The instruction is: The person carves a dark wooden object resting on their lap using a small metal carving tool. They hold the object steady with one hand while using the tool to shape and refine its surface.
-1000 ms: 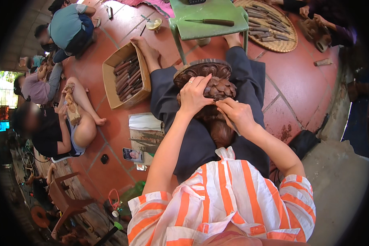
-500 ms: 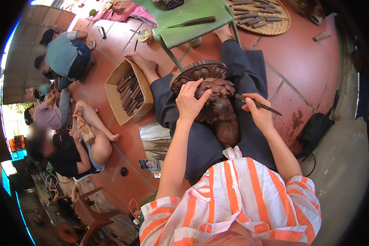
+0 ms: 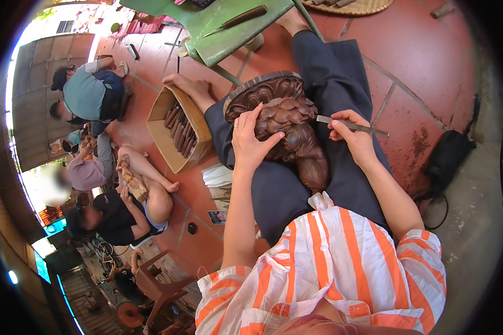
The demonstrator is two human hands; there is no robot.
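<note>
A dark brown wood carving with a round, scalloped top lies between my thighs, its narrow end toward my waist. My left hand grips its left side, fingers up along the ridged part and thumb across the middle. My right hand pinches a thin flat metal blade, held nearly level. The blade's pale left end is close to the right edge of the carving; whether they touch I cannot tell.
A green plastic chair ahead carries a wooden-handled pointed tool. A cardboard box of wooden-handled tools stands left, near a phone on the floor. A black bag lies right. Several people sit or crouch at left; one holds a pale carving.
The view has shifted, with chair and basket now higher in it. The blade in my right hand has turned, showing a brighter face. My left hand keeps its hold on the carving.
</note>
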